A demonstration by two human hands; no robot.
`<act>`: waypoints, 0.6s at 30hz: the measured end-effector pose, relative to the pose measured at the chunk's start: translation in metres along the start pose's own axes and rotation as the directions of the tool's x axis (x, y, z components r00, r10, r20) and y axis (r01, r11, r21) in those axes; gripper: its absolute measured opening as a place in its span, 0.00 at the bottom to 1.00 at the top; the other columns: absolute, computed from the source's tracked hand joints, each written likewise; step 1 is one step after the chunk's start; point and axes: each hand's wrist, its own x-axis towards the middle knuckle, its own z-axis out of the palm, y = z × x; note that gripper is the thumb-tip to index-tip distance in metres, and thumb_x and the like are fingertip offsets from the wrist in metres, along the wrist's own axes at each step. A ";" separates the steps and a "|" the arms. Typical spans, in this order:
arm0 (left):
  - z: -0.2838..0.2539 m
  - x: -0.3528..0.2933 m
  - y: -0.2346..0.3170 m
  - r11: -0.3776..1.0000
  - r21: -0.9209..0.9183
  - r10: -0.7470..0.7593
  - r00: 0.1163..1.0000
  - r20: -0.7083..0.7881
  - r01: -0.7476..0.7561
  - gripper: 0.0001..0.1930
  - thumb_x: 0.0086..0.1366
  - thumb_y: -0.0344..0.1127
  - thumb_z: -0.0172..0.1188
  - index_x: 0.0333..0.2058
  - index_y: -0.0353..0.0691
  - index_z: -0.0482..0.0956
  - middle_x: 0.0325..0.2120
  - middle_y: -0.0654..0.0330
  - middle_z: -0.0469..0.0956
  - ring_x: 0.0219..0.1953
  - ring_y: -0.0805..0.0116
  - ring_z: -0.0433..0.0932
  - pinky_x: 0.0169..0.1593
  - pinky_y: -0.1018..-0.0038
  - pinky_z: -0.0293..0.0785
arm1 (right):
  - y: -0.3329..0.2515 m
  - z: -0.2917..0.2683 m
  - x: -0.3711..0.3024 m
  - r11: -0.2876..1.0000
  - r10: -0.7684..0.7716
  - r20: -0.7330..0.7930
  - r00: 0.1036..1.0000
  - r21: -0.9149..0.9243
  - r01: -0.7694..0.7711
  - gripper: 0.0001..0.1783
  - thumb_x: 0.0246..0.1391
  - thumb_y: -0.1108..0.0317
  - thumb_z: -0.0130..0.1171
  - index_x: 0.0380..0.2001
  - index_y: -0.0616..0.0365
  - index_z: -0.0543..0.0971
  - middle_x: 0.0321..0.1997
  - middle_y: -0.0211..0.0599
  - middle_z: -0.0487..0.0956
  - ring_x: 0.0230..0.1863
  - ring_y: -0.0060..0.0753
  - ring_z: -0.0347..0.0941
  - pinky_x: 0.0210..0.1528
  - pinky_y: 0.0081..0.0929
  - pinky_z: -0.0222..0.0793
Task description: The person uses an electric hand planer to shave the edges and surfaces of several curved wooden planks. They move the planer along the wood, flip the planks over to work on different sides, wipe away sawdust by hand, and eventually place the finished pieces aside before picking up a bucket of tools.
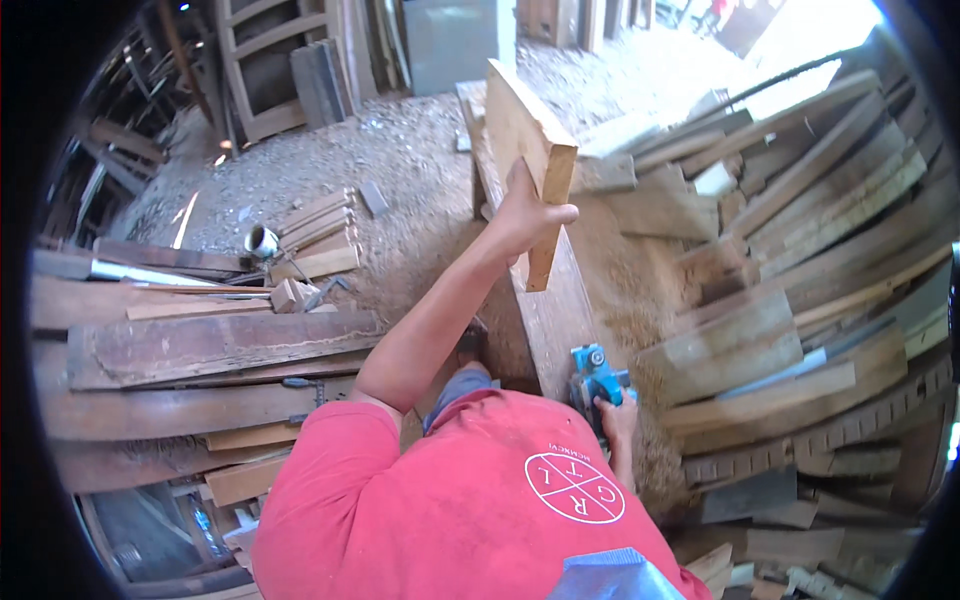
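Observation:
My left hand [525, 212], arm stretched forward, grips the near end of a thick, pale wooden board [520, 115]. The board is tilted up on its edge above a long, narrow wooden bench [558, 325]; whether it touches the bench I cannot tell. Close to my body on the right, my right hand [618, 418] is closed around the handle of a blue electric hand planer [597, 372]. The planer sits at the near end of the bench, and my body partly hides it.
Stacked planks [230, 345] lie on the left, with a clamp, a white cup [261, 240] and short wood strips [320, 235] near them. Piled boards [800, 240] fill the right side. Sawdust [640, 290] covers the ground beside the bench. A wooden frame [275, 65] stands at the back.

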 end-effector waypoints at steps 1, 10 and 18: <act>0.001 0.006 0.011 1.000 0.006 -0.012 1.000 0.010 0.012 0.51 0.51 0.33 0.76 0.67 0.22 0.53 0.63 0.38 0.64 0.65 0.49 0.69 0.66 0.63 0.71 | -0.002 0.002 0.006 1.000 0.022 0.008 1.000 -0.020 -0.022 0.24 0.44 0.60 0.74 0.45 0.58 0.87 0.41 0.52 0.87 0.45 0.56 0.83 0.50 0.47 0.76; 0.009 0.031 0.045 0.993 -0.079 -0.089 0.996 0.021 0.090 0.45 0.51 0.33 0.77 0.61 0.22 0.57 0.59 0.38 0.63 0.58 0.49 0.75 0.59 0.61 0.78 | -0.003 0.005 0.021 0.995 -0.100 0.047 0.994 0.026 0.099 0.17 0.50 0.60 0.74 0.40 0.58 0.87 0.37 0.51 0.88 0.40 0.52 0.85 0.46 0.45 0.77; 0.007 0.038 0.044 0.988 -0.129 -0.078 0.996 0.033 0.081 0.46 0.49 0.30 0.77 0.60 0.20 0.56 0.57 0.38 0.65 0.51 0.52 0.80 0.51 0.63 0.82 | -0.017 0.000 0.013 0.996 -0.088 0.043 0.995 -0.009 0.088 0.16 0.51 0.62 0.75 0.40 0.61 0.88 0.35 0.48 0.88 0.37 0.45 0.85 0.42 0.41 0.77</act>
